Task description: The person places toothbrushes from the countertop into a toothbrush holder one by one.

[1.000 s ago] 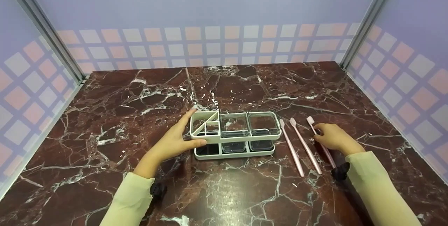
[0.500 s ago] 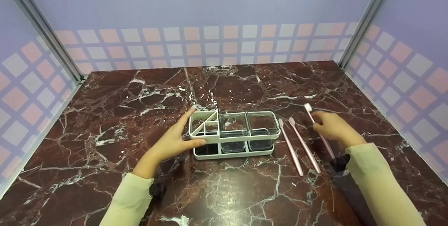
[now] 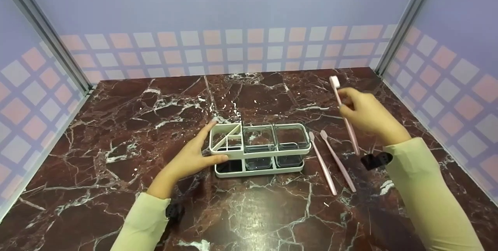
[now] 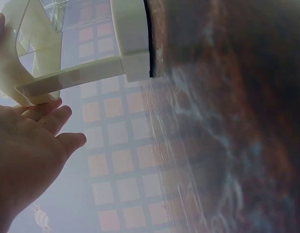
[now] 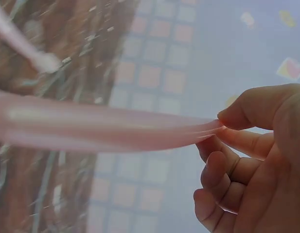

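A pale two-tier toothbrush holder (image 3: pixel 272 153) stands mid-table, with a divided section at its left end and two clear cups (image 3: pixel 260 139) in it. My left hand (image 3: pixel 186 161) grips that left end, thumb along the front and fingers toward the back; the left wrist view shows fingertips against the frame (image 4: pixel 74 77). Above the table on the right, my right hand (image 3: pixel 367 113) pinches a pink toothbrush (image 3: pixel 351 134) between thumb and fingers. Its white bristle head points up and away; its handle (image 5: pixel 111 128) slants back toward me.
Two more pink toothbrushes, a left one (image 3: pixel 323 167) and a right one (image 3: pixel 339 162), lie side by side just right of the holder. The dark red marble tabletop (image 3: pixel 116 126) is bounded by patterned panels (image 3: pixel 249 9) at the back and both sides.
My right hand has lifted the rightmost toothbrush off the table and carried it up and away from me. The left hand and the holder have stayed put.
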Tool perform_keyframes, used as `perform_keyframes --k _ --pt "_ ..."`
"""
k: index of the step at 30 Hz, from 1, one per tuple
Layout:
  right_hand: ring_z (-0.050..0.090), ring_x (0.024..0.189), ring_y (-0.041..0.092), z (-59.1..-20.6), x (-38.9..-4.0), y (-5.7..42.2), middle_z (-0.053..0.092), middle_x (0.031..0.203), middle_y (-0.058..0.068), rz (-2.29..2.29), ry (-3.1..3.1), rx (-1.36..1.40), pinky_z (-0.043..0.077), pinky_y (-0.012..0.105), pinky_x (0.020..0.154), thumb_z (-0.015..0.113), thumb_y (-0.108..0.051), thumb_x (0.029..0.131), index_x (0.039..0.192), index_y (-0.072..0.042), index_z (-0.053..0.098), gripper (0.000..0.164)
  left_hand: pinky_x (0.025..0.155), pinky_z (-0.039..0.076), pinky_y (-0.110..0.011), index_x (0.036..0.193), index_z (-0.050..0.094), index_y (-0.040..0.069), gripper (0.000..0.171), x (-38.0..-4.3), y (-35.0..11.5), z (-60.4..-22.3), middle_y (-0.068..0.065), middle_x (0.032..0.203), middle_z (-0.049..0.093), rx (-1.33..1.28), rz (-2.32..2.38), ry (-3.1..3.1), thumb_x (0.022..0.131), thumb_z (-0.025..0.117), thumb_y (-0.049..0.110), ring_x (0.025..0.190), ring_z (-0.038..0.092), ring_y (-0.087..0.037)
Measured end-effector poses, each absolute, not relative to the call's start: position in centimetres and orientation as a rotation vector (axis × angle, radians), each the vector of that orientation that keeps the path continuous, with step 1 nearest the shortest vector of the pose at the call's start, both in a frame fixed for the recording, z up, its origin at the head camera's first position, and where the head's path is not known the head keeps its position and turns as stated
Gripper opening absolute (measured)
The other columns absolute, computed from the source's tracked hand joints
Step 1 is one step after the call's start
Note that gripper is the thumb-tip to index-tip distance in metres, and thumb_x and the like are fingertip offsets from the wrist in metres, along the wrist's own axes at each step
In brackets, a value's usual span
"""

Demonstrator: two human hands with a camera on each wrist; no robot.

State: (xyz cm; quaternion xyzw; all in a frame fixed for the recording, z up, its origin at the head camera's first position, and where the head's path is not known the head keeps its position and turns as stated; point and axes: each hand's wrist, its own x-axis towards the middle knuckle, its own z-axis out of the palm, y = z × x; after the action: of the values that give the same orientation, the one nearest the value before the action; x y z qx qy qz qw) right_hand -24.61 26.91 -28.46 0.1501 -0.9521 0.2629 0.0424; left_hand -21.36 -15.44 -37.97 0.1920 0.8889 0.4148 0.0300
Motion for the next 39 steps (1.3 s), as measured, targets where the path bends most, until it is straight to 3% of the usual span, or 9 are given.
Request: perform_keyframes --k 3,6,9,22,39 --pt "0.054 0.056 0.017 -27.1 -24.1 25.7 0.064 0.097 0.018 0.836 -2.849 0.494 0.048 0.025 0.044 0.050 -0.007 0.093 0.136 0.000 0.047 0.043 0.113 0.021 -0.061 0.156 0.014 0.021 0.104 -21.4 -15.5 -38.0 -0.015 0.159 0.018 0.593 1.273 2.744 0.077 0.077 0.048 0.141 0.024 -0.042" --pt "0.059 0.066 0.019 -26.1 -23.6 24.3 0.064 0.090 0.015 0.864 -2.767 0.553 0.053 0.021 0.055 0.051 -0.003 0.092 0.130 0.001 0.051 0.038 0.113 0.020 -0.062 0.156 0.014 0.020 0.103 -21.5 -15.5 -38.1 -0.017 0.159 0.017 0.593 1.274 2.743 0.078 0.076 0.047 0.141 0.024 -0.043" --pt "0.060 0.067 0.019 -25.6 -23.1 22.8 0.064 0.087 0.013 0.913 -2.693 0.610 0.054 0.019 0.058 0.053 -0.001 0.091 0.124 0.001 0.054 0.033 0.113 0.020 -0.062 0.156 0.014 0.019 0.103 -21.5 -15.4 -38.1 -0.017 0.159 0.018 0.590 1.277 2.741 0.078 0.076 0.047 0.141 0.024 -0.043" --pt "0.051 0.062 0.015 -23.4 -21.7 17.5 0.064 0.079 0.010 1.108 -2.453 0.787 0.043 0.016 0.052 0.053 0.005 0.089 0.109 0.004 0.055 0.020 0.113 0.021 -0.060 0.156 0.014 0.021 0.105 -21.4 -15.4 -38.1 -0.015 0.159 0.018 0.566 1.277 2.738 0.076 0.077 0.048 0.141 0.025 -0.041" --pt "0.047 0.061 0.013 -23.3 -21.1 12.7 0.064 0.079 0.008 1.432 -2.188 0.844 0.040 0.019 0.053 0.055 0.004 0.085 0.103 0.003 0.052 0.018 0.115 0.020 -0.057 0.156 0.014 0.019 0.107 -21.4 -15.4 -38.2 -0.015 0.159 0.020 0.569 1.291 2.731 0.076 0.078 0.047 0.142 0.026 -0.039"
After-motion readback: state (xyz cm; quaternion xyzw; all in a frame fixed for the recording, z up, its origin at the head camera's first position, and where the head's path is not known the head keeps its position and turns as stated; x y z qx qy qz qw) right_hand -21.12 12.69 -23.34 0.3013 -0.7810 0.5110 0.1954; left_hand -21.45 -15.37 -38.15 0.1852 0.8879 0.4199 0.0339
